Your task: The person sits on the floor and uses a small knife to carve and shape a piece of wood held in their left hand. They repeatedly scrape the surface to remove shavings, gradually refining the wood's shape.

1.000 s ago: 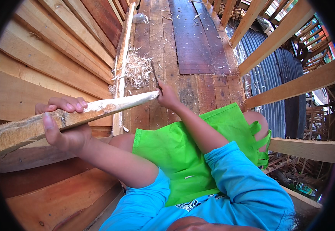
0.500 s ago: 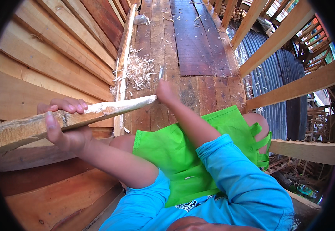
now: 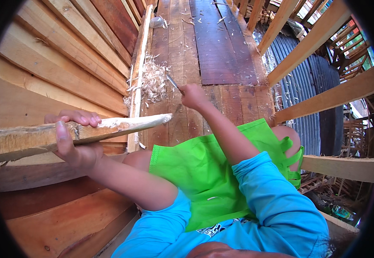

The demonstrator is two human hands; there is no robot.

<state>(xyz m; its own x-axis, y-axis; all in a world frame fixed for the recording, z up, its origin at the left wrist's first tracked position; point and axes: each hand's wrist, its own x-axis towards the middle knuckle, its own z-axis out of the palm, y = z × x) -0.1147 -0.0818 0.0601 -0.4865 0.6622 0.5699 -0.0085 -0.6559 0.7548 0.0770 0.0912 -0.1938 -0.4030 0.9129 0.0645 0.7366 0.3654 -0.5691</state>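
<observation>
Holds a rough, squared timber [image 3: 23, 139] in the left hand [image 3: 83, 154], across the left half of the view, with the free end [image 3: 137, 123] pointing right. Lays the left fingers close together over the far edge and stands the thumb up against the near face. Grips a slim-bladed knife [image 3: 173, 82] in the right hand [image 3: 194, 96], curling the fingers around a mostly hidden handle and pointing the blade toward a heap of curled shavings [image 3: 153, 81] on the plank floor [image 3: 176, 47], apart from the timber. Looks well along at the free end, judging by the pale, pared surface and narrowed tip. Appears unworked farther back, rough and yellowish-brown behind the left hand. Cannot tell the underside's condition from here. Has a green cloth bag [image 3: 195, 172] with loop handles spread below the free end, bearing one stray shaving [image 3: 212, 198].
</observation>
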